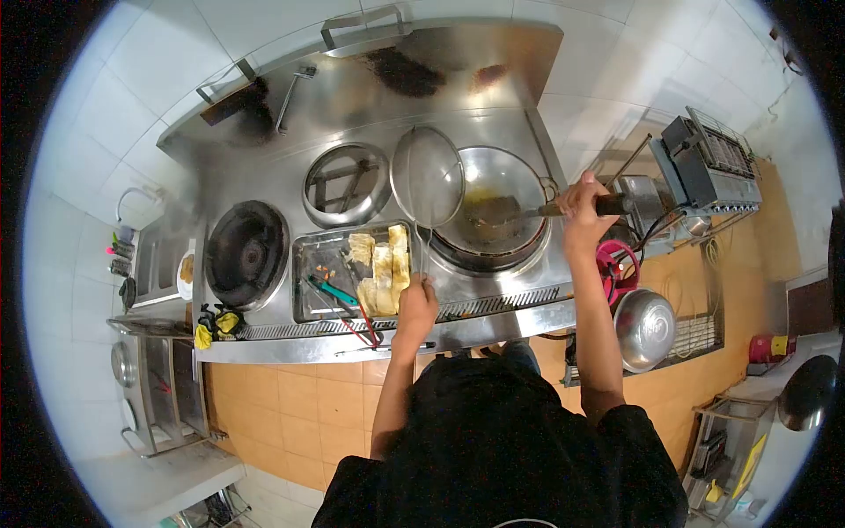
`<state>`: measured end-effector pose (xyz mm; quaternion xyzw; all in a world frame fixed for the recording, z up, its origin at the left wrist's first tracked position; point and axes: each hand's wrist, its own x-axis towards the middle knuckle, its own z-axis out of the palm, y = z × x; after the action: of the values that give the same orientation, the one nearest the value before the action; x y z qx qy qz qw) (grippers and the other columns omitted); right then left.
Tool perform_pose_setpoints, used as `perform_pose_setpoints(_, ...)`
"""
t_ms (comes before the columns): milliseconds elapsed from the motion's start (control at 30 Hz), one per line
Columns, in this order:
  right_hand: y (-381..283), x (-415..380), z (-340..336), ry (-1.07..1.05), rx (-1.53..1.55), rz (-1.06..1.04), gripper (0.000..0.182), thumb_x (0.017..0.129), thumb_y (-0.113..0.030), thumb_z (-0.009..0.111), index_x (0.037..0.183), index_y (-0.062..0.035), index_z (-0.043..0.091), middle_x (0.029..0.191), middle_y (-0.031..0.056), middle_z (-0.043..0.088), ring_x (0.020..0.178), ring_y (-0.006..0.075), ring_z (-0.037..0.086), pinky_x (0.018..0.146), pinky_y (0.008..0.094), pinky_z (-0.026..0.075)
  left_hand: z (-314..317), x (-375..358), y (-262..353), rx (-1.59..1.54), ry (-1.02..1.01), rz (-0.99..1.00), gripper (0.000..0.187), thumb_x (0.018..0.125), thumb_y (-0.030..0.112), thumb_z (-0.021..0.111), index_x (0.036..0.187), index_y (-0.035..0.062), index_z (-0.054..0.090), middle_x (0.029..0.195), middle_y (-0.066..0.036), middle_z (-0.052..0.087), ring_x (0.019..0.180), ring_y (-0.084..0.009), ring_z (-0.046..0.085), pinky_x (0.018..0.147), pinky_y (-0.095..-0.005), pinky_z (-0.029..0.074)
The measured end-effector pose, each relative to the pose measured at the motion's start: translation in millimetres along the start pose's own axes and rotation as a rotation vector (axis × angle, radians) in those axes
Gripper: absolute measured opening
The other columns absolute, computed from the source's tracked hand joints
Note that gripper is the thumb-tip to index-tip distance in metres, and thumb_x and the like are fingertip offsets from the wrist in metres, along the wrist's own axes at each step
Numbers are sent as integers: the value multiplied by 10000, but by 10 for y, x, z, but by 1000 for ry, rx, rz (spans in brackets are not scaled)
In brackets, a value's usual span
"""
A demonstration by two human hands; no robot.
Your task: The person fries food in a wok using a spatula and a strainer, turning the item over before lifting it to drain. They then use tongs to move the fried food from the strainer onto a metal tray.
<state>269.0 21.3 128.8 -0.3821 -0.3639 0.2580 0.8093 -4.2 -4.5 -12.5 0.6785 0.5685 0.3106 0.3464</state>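
Note:
My left hand (418,305) is closed round the thin handle of a round mesh strainer (427,172). The strainer is held over the stove, beside the left rim of a wok (506,167). A little yellowish oil or food lies in the bottom of the wok. In my right hand (583,209) is a wok spatula (550,210) with a dark handle; its metal end reaches into the wok and is hard to make out. Left of the wok, a metal tray (304,304) bears pale yellow folded food pieces (381,268) and tongs (333,292) with teal and red parts.
Two more burners sit to the left, one a bare ring (346,180), one holding a blackened pan (246,255). A black-and-yellow cloth (216,324) lies at the front left corner. On the right are a pink basket (619,270), a metal bowl (645,330) and a grill appliance (709,163).

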Motion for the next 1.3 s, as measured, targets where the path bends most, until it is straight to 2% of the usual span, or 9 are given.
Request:
perform_pose_setpoints(333,310,-216,-56,-115,-230,-188,407,993,-136,504,622,-56,358,530,4,314,478,123,311,474,293,260,-26,0,-4,-23,-24,-59,182,925,52,491,1039,-81,543,925,-310,654,870,-483,621,740,-507,491)
perform_pose_setpoints(467,322,-396,-76,-152,-130,-146,460,961,-130,501,552,-47,307,506,21,325,461,128,303,469,297,267,32,-19,-88,-28,3,-31,197,927,54,489,1056,-85,545,931,-309,656,903,-476,622,771,-501,492)
perform_pose_setpoints(533,336,-416,-113,-132,-171,-149,462,958,-129,500,547,-47,304,499,21,321,459,129,303,468,297,266,44,-28,-86,-5,6,-40,149,919,17,508,1036,-57,562,938,-259,665,871,-412,653,745,-431,506)
perform_pose_setpoints(633,284,-424,-101,-105,-161,-165,462,950,-130,500,542,-45,301,490,20,318,451,130,300,463,297,264,19,-38,-42,-11,-39,-59,202,933,59,491,1061,-84,555,950,-296,664,925,-459,630,787,-490,497)
perform_pose_setpoints(900,162,-415,-244,-196,-108,-252,441,910,-98,525,539,-42,293,480,24,330,424,127,305,445,295,261,91,-47,-63,7,-57,-33,195,939,54,488,1061,-78,561,945,-295,662,913,-461,630,757,-492,509)
perform_pose_setpoints(1033,23,-414,-230,-343,-169,-354,462,910,-110,561,545,-42,286,482,26,355,398,135,316,417,290,259,114,-50,-81,23,-59,-6,190,938,53,483,1047,-81,562,944,-302,658,904,-465,630,752,-502,511)
perform_pose_setpoints(1100,-70,-444,-227,-534,-213,-396,441,914,-98,531,553,-39,283,484,31,380,401,146,364,413,290,286,124,-49,-92,32,-68,-5,184,937,53,482,1035,-81,562,941,-305,656,900,-466,629,750,-504,511)
perform_pose_setpoints(1133,-83,-466,-260,-569,-222,-375,440,873,-94,586,541,-46,302,494,51,388,396,186,432,408,298,354,123,-45,-103,39,-73,-6,178,937,52,481,1024,-80,561,937,-308,655,897,-467,629,748,-507,511)
perform_pose_setpoints(1300,-221,-512,-251,-679,-281,-439,462,893,-102,598,554,-38,292,495,41,387,401,178,408,417,302,347,108,-63,-106,70,-85,-5,170,935,51,477,1006,-80,559,923,-311,653,873,-469,629,738,-513,510)
